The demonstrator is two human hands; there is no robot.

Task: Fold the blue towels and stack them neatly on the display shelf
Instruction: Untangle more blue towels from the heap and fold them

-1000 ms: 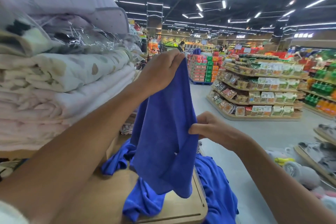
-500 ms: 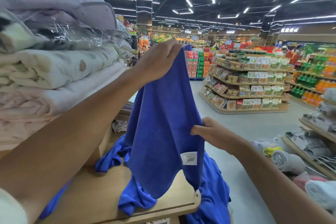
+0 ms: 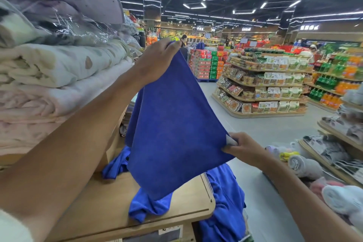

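Above the wooden display shelf (image 3: pixel 110 212), a blue towel (image 3: pixel 176 133) hangs stretched on a slant. Its taut edge runs from the raised left hand (image 3: pixel 157 61), whose fingers pinch the top corner, down to the right hand (image 3: pixel 245 147), whose fingers pinch the labelled corner. Its free corner points down over crumpled blue towels (image 3: pixel 149 206) heaped on the shelf. A stack of folded quilts (image 3: pixel 59 68) crowds the left; grocery racks (image 3: pixel 261 88) stand well apart across the aisle.

Two arms in view. Left hand (image 3: pixel 157 59) and forearm bare; cream, soft-looking sleeve (image 3: pixel 11 228) edge shows at the 7 o'clock corner. Right hand (image 3: pixel 243 148) and forearm bare out to the frame edge at 5 o'clock.
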